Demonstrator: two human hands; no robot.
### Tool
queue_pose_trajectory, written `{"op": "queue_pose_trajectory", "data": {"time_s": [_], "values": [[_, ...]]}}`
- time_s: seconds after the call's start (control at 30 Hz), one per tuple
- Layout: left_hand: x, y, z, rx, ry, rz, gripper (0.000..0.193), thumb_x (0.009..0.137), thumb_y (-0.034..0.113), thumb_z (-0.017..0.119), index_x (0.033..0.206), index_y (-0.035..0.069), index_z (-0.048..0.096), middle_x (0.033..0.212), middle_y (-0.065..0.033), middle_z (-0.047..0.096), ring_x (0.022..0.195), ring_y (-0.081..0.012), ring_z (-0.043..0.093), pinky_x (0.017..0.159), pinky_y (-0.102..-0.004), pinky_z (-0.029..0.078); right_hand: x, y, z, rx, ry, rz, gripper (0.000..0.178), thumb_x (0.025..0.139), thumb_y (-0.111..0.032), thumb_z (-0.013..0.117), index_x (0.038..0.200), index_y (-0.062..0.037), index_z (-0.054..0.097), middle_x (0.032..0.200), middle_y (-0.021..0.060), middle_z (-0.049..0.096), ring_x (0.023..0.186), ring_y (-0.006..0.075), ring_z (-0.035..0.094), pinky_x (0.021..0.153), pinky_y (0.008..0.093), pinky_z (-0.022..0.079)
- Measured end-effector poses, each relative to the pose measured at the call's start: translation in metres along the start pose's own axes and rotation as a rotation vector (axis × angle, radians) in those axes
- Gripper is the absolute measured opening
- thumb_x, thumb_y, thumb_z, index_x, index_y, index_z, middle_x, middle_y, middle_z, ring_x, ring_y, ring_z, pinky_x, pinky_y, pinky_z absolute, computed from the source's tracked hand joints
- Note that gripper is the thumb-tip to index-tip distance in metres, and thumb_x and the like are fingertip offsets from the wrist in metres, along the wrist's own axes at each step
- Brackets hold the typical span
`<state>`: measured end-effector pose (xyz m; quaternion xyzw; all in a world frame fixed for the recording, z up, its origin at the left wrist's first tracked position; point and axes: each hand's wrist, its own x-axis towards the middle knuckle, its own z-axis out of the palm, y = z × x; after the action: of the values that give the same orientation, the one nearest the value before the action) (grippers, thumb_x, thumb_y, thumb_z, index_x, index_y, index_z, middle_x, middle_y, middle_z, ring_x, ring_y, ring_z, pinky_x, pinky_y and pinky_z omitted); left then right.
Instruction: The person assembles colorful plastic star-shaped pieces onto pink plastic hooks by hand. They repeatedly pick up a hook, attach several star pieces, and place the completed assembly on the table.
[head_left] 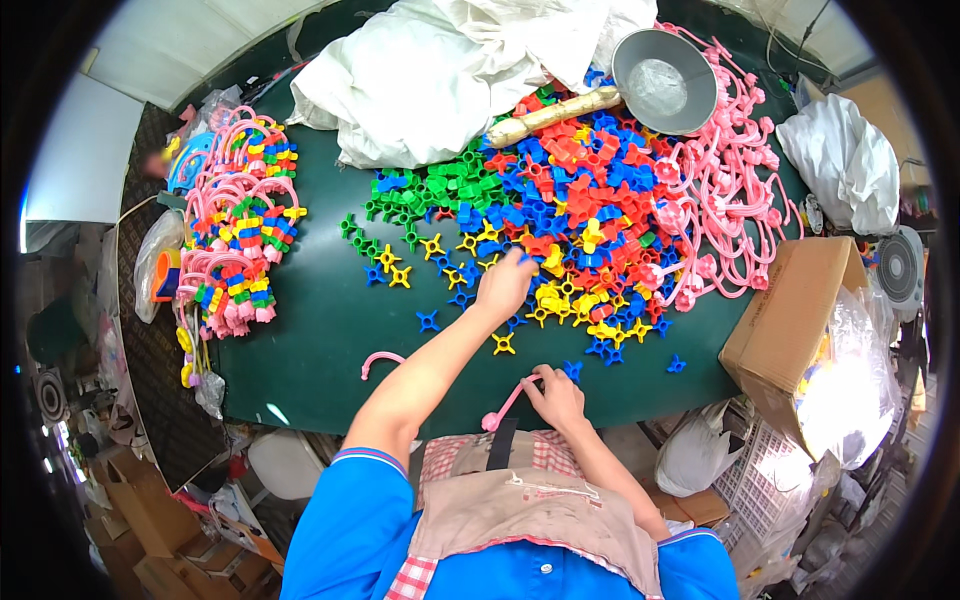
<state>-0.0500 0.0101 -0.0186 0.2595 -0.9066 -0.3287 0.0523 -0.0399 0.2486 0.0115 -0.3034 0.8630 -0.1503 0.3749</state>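
My left hand (506, 287) reaches over the front of a heap of small plastic pieces. Its fingers are pinched on a blue plastic piece (525, 259), partly hidden by the fingertips. Close to my body, my right hand (557, 398) grips one end of a bent pink plastic tube (509, 402), whose knobbed pink end points down and left. Loose yellow star-shaped pieces (503, 344) and blue ones (428, 321) lie around my left forearm. Another pink curved tube (380, 360) rests on the green table, left of that forearm.
Red pieces (590, 195) and green pieces (440, 190) fill the heap. Many pink tubes (715, 190) are piled at right, near a grey bowl (690, 70) and a wooden stick (550, 117). White sacking (400, 90) covers the back. Assembled pink-handled bundles (240, 225) stand left; a cardboard box (775, 330) stands right.
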Motion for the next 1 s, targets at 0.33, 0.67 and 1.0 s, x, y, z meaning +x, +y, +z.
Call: {"op": "queue_pose_trajectory", "data": {"time_s": [0.33, 0.67, 1.0], "values": [[-0.045, 0.006, -0.028, -0.082, 0.055, 0.014, 0.025, 0.083, 0.005, 0.067, 0.107, 0.014, 0.071, 0.117, -0.0140, 0.062, 0.087, -0.0365, 0.069, 0.072, -0.0444, 0.057, -0.004, 0.012, 0.007, 0.207, 0.066, -0.125, 0.030, 0.083, -0.026, 0.075, 0.103, -0.0074, 0.062, 0.086, 0.0145, 0.069, 0.076, 0.0304, 0.071, 0.065, 0.0412, 0.056], [-0.031, 0.014, 0.010, 0.334, -0.256, 0.142, 0.016, 0.085, 0.011, 0.061, 0.098, 0.008, 0.068, 0.121, -0.0178, 0.057, 0.093, -0.0348, 0.068, 0.077, -0.0461, 0.057, -0.042, -0.025, -0.062, 0.929, 0.703, -0.152, 0.035, 0.106, -0.012, 0.047, 0.139, -0.0009, 0.043, 0.089, 0.0054, 0.060, 0.061, 0.0055, 0.049, 0.054, 0.0218, 0.044], [-0.069, -0.004, 0.007, 0.130, -0.137, 0.084, 0.031, 0.076, 0.002, 0.070, 0.106, 0.011, 0.070, 0.109, -0.0112, 0.064, 0.089, -0.0362, 0.067, 0.077, -0.0453, 0.055, -0.001, -0.018, -0.079, 1.366, 0.603, -0.025, 0.029, 0.106, -0.027, 0.051, 0.099, -0.0023, 0.066, 0.061, -0.0108, 0.037, 0.049, -0.0020, 0.028, 0.043, 0.0188, 0.020]]}}
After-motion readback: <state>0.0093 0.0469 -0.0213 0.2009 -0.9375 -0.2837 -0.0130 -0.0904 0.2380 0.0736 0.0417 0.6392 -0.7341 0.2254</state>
